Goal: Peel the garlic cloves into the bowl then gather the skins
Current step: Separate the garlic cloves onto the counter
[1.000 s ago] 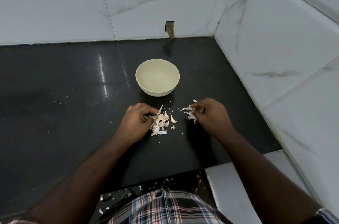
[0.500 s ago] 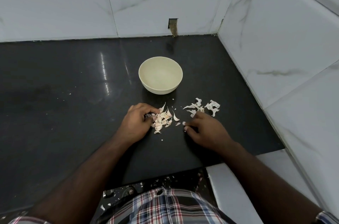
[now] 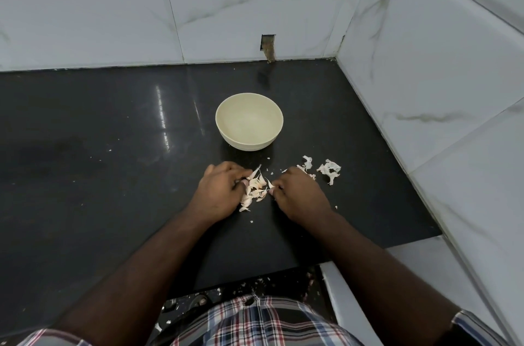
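Skins are sitting in a small heap just in front of the cream bowl on the black countertop. Left hand is touching the heap's left edge, fingers curled; can't tell if gripping. Right hand is pinching a piece at the heap's right edge. Second skin cluster is lying to the bowl's front-right, apart from the hands.

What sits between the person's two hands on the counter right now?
In the head view, a small heap of garlic skins lies between the left hand and the right hand, on the black counter; both hands' fingertips touch its edges.
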`<state>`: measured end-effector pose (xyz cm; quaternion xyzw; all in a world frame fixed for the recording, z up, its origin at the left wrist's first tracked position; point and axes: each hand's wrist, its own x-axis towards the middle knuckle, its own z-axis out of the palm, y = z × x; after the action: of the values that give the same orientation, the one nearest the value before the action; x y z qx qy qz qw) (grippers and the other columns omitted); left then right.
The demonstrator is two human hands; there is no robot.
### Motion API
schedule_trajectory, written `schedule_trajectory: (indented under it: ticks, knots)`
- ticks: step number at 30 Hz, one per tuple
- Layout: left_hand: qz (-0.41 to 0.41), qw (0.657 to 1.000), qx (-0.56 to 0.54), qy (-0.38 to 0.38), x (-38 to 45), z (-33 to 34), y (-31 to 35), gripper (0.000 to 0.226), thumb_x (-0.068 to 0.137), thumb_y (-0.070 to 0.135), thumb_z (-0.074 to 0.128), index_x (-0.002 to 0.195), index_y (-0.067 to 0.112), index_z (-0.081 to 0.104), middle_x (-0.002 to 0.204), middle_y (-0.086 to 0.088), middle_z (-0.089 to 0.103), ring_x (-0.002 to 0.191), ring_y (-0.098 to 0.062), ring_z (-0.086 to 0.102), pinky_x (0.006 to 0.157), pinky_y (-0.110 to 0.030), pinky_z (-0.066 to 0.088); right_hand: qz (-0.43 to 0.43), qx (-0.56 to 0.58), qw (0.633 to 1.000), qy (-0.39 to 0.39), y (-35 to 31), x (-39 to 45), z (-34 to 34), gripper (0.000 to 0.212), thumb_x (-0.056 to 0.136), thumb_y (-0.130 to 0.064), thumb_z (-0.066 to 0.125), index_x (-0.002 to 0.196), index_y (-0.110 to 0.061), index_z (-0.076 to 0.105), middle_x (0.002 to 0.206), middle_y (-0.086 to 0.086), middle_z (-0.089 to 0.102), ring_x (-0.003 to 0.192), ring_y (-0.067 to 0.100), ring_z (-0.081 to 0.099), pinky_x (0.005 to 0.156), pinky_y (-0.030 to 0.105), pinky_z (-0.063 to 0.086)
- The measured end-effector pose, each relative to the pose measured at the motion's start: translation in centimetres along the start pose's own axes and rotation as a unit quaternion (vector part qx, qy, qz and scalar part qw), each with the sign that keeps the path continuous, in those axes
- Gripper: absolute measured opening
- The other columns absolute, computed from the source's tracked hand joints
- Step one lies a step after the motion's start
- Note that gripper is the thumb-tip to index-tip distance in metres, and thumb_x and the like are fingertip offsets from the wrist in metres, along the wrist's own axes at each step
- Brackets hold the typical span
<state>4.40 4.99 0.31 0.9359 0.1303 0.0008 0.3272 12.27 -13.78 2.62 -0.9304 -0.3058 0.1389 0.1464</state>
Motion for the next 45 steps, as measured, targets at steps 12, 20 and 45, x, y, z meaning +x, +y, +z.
schedule_trajectory:
  ticks: [12,20,45]
  knots:
    - [0.029,0.999,-0.038,0.014,-0.6,-1.1,0.0,0.017,0.088,0.024,0.071,0.101,0.033,0.076,0.108,0.014,0.061,0.105,-0.006,0.048,0.090,-0.012,0.026,0.027,0.152,0.988,-0.014,-0.8,0.0,-0.4,0.013,0.089,-0.021,0.068,0.099,-0.021,0.075,0.089,-0.008,0.074,0.079,0.001,0.061,0.066,0.003,0.037]
    - [0.004,1.000,-0.015,0.014,-0.4,-1.1,0.8,0.014,0.084,0.035,0.072,0.097,0.038,0.073,0.101,0.016,0.057,0.103,-0.011,0.048,0.089,-0.024,0.039,0.013,0.188,0.982,0.027,-1.0,0.4,-1.6,0.014,0.088,-0.016,0.070,0.099,-0.020,0.079,0.078,-0.019,0.065,0.075,-0.004,0.059,0.066,0.001,0.037]
    - [-0.103,0.916,-0.386,0.039,-1.2,-3.2,4.2,0.005,0.090,0.008,0.069,0.090,0.011,0.074,0.077,-0.016,0.072,0.064,-0.012,0.060,0.056,-0.020,0.046,0.006,0.366,0.925,0.102,-3.5,0.9,-1.7,0.012,0.092,-0.014,0.069,0.097,-0.019,0.079,0.082,-0.016,0.073,0.079,-0.002,0.067,0.075,0.018,0.050]
